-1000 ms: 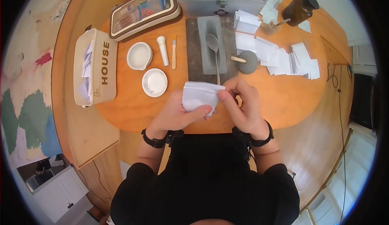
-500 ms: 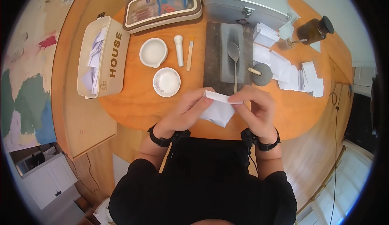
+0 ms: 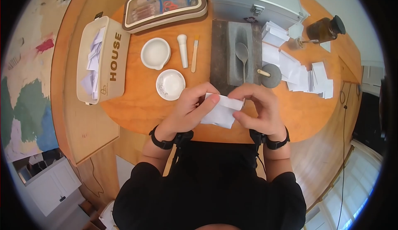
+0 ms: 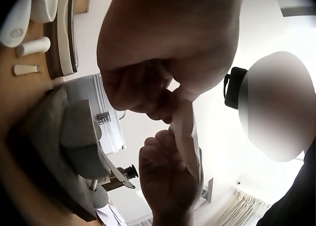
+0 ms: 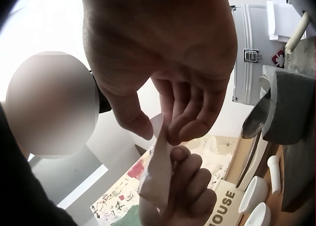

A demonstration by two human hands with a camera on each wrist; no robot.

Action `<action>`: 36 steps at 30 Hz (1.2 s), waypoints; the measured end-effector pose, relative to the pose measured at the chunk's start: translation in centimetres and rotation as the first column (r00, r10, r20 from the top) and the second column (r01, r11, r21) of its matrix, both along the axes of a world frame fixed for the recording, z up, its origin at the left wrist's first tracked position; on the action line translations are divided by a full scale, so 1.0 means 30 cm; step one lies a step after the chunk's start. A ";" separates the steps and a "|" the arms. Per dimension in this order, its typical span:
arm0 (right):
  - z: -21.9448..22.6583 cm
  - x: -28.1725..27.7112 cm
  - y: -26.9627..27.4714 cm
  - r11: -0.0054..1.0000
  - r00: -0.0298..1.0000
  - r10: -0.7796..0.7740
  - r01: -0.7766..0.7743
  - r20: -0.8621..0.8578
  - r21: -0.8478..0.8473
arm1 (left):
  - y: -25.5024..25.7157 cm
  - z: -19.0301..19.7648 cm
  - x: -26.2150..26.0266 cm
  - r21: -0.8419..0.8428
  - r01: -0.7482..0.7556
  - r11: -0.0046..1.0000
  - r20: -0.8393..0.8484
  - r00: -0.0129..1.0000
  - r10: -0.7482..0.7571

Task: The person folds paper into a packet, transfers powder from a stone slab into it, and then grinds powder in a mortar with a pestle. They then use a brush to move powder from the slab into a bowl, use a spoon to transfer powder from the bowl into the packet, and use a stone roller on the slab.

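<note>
A folded white paper packet [image 3: 218, 118] is held up over the table's front edge, its top edge turned down as a flap. At the packet's left end, my left hand [image 3: 188, 110] pinches it, thumb on the near face and fingers behind. My right hand [image 3: 261, 110] is at the right end, curled fingertips at the end of the flap and thumb lower, by the side edge. In the right wrist view the paper [image 5: 157, 171] stands nearly edge-on between the hands. Just beyond them a metal spoon [image 3: 242, 56] lies in a grey stone trough [image 3: 233, 70] on a dark board [image 3: 218, 56].
Left: a white mortar [image 3: 155, 53], small dish [image 3: 170, 85], pestle [image 3: 182, 52], brush [image 3: 195, 56] and HOUSE bin [image 3: 114, 68] holding papers. Right: a stone disc with a wooden handle [image 3: 271, 76], stacked white papers [image 3: 294, 70], a brown jar [image 3: 321, 32]. Behind: a silver case [image 3: 257, 0], a clear-lidded box [image 3: 166, 6].
The packet has been turned in the hands and its upper edge folded down. The right thumb has dropped from the flap to the side edge; the head view has shifted.
</note>
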State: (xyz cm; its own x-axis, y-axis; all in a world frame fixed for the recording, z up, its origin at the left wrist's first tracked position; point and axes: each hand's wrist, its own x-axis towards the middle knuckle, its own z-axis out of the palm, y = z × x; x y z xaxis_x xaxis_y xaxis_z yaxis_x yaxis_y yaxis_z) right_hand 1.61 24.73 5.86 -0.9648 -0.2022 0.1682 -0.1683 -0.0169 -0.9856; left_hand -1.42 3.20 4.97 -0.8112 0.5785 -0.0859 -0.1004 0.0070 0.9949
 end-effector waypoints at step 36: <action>0.096 0.038 0.186 0.890 0.937 0.225 -0.086 -0.268 0.448 | -0.010 0.067 0.009 -0.163 0.085 0.983 -0.629 0.758 -0.170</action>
State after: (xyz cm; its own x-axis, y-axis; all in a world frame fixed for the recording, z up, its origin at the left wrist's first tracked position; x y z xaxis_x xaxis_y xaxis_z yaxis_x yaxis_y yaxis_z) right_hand 2.75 30.31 8.73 -0.8293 -0.4638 0.3117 -0.4908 0.3377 -0.8032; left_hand -1.15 2.89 6.99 -0.6215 0.7005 0.3507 0.5674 0.0938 0.8181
